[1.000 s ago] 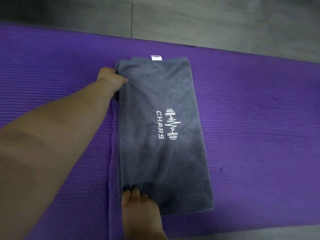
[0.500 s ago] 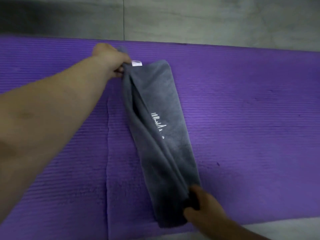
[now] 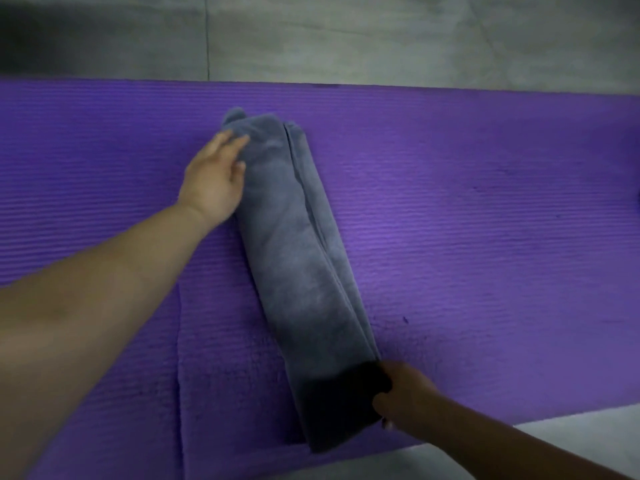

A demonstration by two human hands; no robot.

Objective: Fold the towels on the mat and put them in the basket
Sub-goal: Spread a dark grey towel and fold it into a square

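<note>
Working on a grey towel (image 3: 304, 271) laid on the purple mat (image 3: 485, 202), folded into a long narrow strip that runs slantwise from close to the far edge down to the near edge. Shows the stacked layer edges along the strip's right side and the rounded fold along its left.

Presses the far end down with the left hand (image 3: 214, 174), fingers (image 3: 230, 143) straight and laid flat on the cloth, apparently to smooth the fold and pin that end in place. Grips the near end at its right side with the right hand (image 3: 405, 396), fingers curled round the layered edge in deep shadow, most likely to keep the layers lined up and the strip taut between both ends.

Reads as a lengthwise fold being settled. Probably calls next for folding end over end to shorten it. Risks the loose layers sliding apart if either end is freed too soon. Shows only grey floor (image 3: 346, 36) beyond the far edge and no basket.
</note>
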